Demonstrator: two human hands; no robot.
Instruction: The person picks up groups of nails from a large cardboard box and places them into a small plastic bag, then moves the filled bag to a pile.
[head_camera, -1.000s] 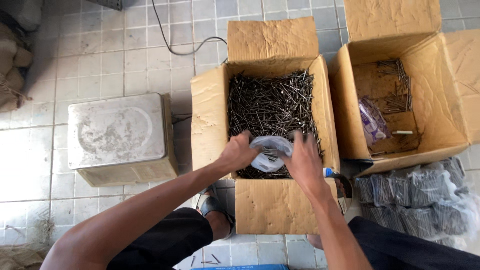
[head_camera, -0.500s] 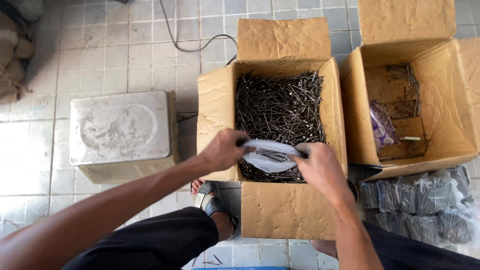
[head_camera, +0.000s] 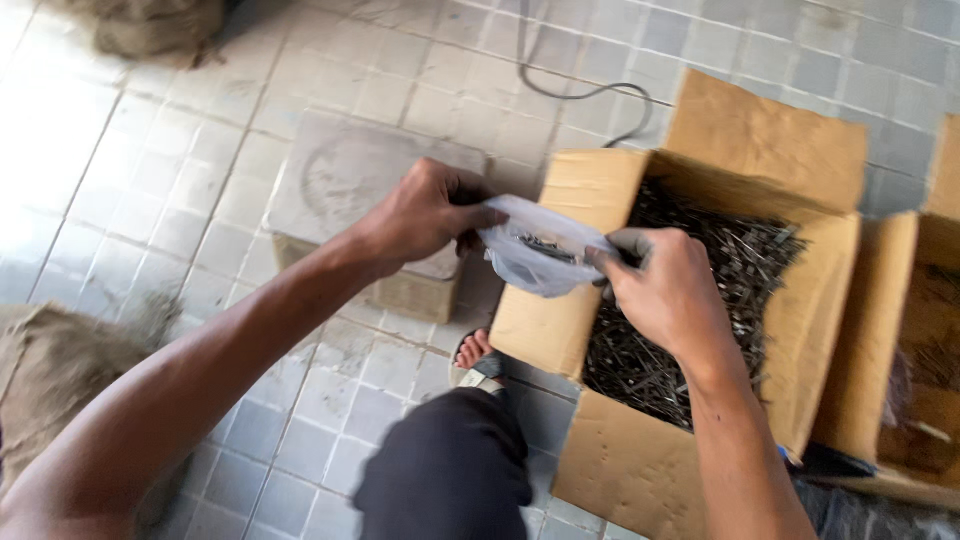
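I hold a thin plastic bag (head_camera: 540, 255) in the middle of the frame. My left hand (head_camera: 425, 210) and right hand (head_camera: 665, 290) each pinch its top edge. It looks soft, floppy, heavy with nails (head_camera: 545, 245), over the box (head_camera: 600, 330).

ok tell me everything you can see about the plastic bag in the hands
The plastic bag is small, thin and clear to whitish, crumpled and sagging. Its mouth is held open between the left hand and the right hand, each pinching an edge with its fingers. A few dark nails show inside it. It hangs in the air over the near left corner of the cardboard box filled with nails, not resting on anything.
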